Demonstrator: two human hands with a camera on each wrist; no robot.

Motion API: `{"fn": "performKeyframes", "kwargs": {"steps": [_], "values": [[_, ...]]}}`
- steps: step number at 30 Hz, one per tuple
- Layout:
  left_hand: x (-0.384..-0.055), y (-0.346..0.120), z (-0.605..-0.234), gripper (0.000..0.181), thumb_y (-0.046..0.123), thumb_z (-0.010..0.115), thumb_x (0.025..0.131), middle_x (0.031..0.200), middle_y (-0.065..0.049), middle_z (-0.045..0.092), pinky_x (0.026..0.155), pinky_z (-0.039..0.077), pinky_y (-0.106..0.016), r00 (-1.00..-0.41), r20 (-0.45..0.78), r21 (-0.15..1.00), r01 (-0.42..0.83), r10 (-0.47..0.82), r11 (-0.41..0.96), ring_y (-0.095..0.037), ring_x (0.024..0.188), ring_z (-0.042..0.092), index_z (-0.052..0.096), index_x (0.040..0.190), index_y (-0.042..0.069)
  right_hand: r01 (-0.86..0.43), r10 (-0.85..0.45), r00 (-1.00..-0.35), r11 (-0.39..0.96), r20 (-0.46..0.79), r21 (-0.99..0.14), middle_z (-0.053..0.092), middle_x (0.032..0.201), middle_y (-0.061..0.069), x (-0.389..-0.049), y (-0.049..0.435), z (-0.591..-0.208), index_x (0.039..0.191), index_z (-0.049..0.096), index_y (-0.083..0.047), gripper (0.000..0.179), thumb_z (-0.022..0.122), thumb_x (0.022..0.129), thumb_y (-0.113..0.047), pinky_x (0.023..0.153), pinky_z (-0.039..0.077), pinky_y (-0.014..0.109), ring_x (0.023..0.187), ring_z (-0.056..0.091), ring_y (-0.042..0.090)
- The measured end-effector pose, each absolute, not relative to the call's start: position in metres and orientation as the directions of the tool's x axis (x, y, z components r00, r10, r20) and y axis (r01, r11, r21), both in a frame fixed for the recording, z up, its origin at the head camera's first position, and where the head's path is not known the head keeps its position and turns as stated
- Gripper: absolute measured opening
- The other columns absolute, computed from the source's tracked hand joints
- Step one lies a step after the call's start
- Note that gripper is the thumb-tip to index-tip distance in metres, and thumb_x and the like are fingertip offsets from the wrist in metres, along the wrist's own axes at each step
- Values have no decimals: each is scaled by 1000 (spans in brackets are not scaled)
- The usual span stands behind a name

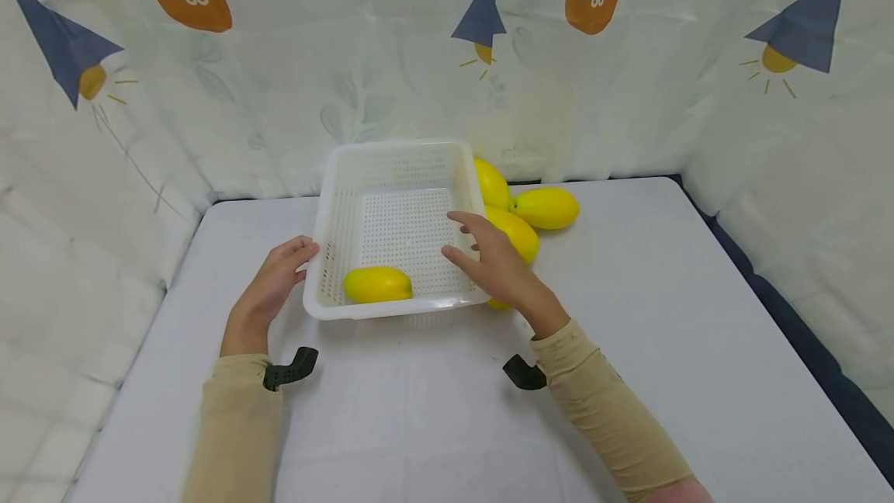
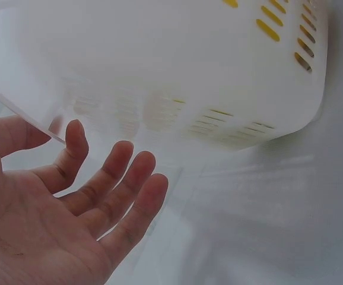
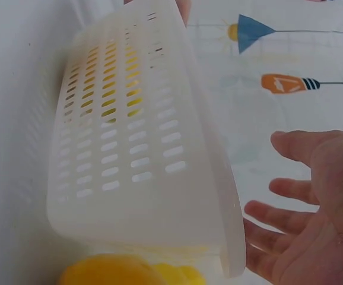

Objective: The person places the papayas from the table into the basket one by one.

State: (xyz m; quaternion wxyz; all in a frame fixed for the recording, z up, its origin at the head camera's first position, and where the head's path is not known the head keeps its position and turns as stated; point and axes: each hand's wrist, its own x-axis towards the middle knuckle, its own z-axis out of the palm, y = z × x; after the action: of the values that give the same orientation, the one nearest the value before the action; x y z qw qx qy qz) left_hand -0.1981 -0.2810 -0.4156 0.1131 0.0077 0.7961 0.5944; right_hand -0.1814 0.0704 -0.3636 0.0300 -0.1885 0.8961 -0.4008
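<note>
Two beige-sleeved forearms come up from the bottom of the head view, each with a little black camera mount strapped at the wrist. Left hand [image 1: 274, 279] sits just beside the left wall of the white perforated plastic basket [image 1: 335, 231], fingers relaxed and a bit spread; the left wrist view shows the palm open with the fingertips [image 2: 137, 172] right next to the slotted wall, gripping nothing, and I can't tell whether they actually touch it. Right hand [image 1: 497, 262] hovers over the basket's right rim, fingers loosely extended and spread, holding nothing either; the right wrist view shows that open palm [image 3: 314, 219] just beside the rim. Inside the basket, one smooth yellow oval fruit [image 1: 378, 284] that looks like a mango lies against the near wall, toward the left corner. Just outside the right wall, a cluster of similar yellow fruits [image 1: 547, 207] lies on the pale grey tabletop [image 1: 663, 293], some partly hidden behind the right hand and the basket. Around the table hangs a white cloth backdrop [image 1: 314, 76] printed with orange bulbs and blue cone lamps.
</note>
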Motion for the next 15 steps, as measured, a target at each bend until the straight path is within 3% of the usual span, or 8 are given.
{"fn": "performKeyframes", "kwargs": {"steps": [15], "values": [[-197, -281, -416, 53, 47, 40, 101, 123, 1, 50, 113, 27, -52, -975, -170, 949, -122, 145, 291, -11, 120, 39, 46, 120, -2, -317, -317, -937, 588, 149, -744, 46, 146, 5, -180, 81, -362, 144, 40, -17, 55, 59, 96, -33, 98, 49, 47, 126, 51, 30]]}}
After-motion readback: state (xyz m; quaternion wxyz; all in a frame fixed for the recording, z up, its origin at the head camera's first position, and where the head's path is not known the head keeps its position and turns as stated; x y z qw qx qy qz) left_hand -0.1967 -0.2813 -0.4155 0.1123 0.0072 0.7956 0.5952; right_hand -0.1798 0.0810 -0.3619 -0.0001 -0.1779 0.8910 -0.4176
